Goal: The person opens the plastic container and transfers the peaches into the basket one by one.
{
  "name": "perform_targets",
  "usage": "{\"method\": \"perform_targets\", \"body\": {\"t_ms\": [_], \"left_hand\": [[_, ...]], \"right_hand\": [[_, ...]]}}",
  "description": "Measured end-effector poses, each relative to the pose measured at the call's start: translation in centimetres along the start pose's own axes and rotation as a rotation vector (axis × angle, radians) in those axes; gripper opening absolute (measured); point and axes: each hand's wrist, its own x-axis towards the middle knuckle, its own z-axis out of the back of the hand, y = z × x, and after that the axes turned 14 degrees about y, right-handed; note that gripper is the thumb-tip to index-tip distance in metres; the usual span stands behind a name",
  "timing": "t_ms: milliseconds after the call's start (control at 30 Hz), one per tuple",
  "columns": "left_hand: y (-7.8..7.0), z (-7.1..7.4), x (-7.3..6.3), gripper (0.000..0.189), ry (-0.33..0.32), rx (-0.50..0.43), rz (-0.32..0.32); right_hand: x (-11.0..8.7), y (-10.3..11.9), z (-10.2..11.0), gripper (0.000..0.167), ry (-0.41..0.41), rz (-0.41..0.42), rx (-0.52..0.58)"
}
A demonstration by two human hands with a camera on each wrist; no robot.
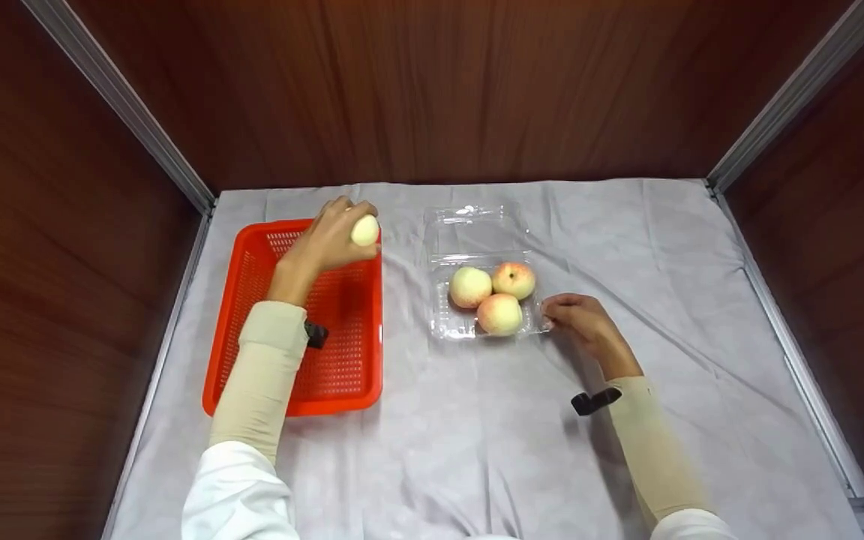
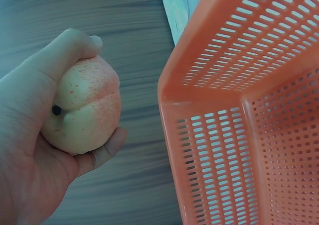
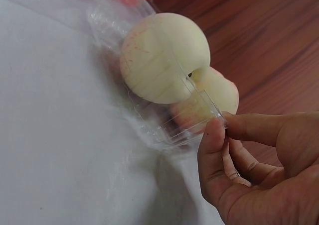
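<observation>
– While the left hand (image 1: 329, 238) hangs near the far right corner of the red basket (image 1: 293, 409), what does it grip?
– One peach (image 1: 364, 230), fingers and thumb curled round it.
– Right hand (image 1: 583, 322)?
– Well apart from the left; thumb and finger pinch the right edge of the clear box (image 1: 449, 328).
– Contents?
– Three peaches (image 1: 500, 313), clustered. Lid (image 1: 469, 234) open, on the far side. Box and basket stand on the cloth-covered table (image 1: 447, 427).
</observation>
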Motion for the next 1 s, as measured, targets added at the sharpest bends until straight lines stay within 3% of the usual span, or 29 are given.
{"method": "perform_targets", "body": {"t_ms": [1000], "left_hand": [[1.8,-0.6,-0.6,0.052,0.028,-0.028,0.064]], "right_hand": [[-0.2,0.2,-0.3,0.016,0.025,0.004,-0.023]]}}
